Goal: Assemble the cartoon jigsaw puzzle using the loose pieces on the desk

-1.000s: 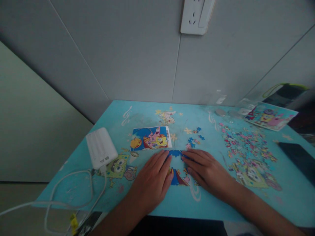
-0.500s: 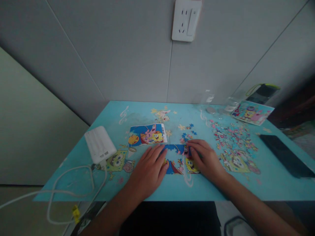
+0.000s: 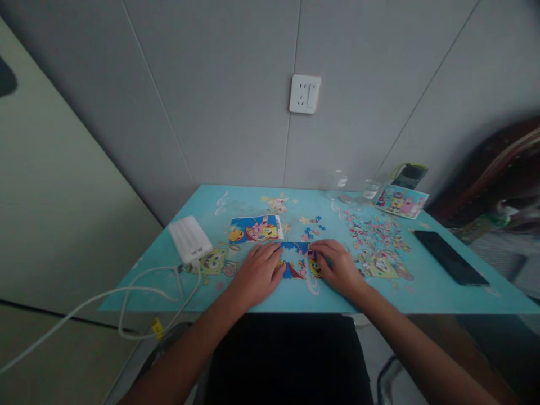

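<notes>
A partly joined jigsaw puzzle point(image 3: 292, 271) lies on the table between my hands, with a gap in its middle. My left hand point(image 3: 260, 274) rests flat along its left side, fingers stretched out and covering that edge. At the upper right corner, my right hand point(image 3: 335, 264) has its thumb and forefinger bent together on a puzzle piece point(image 3: 311, 253), mostly hidden by the fingers. Just beyond the puzzle is a picture card point(image 3: 255, 229) showing a blue cartoon scene. A few loose blue pieces point(image 3: 312, 232) lie behind my right hand.
Many small puzzle pieces point(image 3: 375, 230) are spread at the right, beside a black phone point(image 3: 449, 257). A second picture card point(image 3: 402, 201) and clear bottles point(image 3: 370, 190) stand at the back right. A white power bank point(image 3: 190, 239) with a cable point(image 3: 147, 288) lies left.
The camera view has tilted up and drawn back, so the table looks smaller. Both hands stay at the puzzle; my right fingertips have shifted slightly at its upper right corner.
</notes>
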Demonstrator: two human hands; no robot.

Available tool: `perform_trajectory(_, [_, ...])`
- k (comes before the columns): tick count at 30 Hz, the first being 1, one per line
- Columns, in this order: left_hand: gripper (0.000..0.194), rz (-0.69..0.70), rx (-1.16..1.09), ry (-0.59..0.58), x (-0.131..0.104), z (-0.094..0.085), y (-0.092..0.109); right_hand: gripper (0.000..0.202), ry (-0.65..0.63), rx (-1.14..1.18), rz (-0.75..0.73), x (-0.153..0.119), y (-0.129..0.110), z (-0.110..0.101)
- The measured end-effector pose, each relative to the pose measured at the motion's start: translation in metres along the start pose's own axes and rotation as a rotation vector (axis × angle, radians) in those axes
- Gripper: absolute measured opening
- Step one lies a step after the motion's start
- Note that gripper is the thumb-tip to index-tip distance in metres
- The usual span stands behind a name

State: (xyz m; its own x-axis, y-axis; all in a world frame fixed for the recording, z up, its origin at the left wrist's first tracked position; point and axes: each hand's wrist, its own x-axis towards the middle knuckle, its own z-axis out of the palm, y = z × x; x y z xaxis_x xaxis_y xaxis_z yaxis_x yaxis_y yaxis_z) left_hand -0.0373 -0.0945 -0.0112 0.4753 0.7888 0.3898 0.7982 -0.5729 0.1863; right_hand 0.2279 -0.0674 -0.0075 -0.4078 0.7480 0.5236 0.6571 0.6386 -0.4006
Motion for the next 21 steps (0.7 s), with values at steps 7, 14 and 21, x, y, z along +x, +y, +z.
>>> perform_trajectory(7, [0.036,0.066,0.071,0.016,0.008,-0.001,-0.004,0.027,-0.007,-0.082,-0.034,-0.006,-0.003,0.008])
perform_trajectory(14, [0.032,0.147,0.126,-0.057,0.033,-0.010,-0.020,0.028,-0.199,-0.101,-0.118,0.005,-0.006,-0.007])
perform_trajectory(21, [0.033,0.116,0.123,-0.109,0.048,-0.003,-0.031,0.026,-0.420,-0.103,-0.158,0.027,-0.005,-0.016])
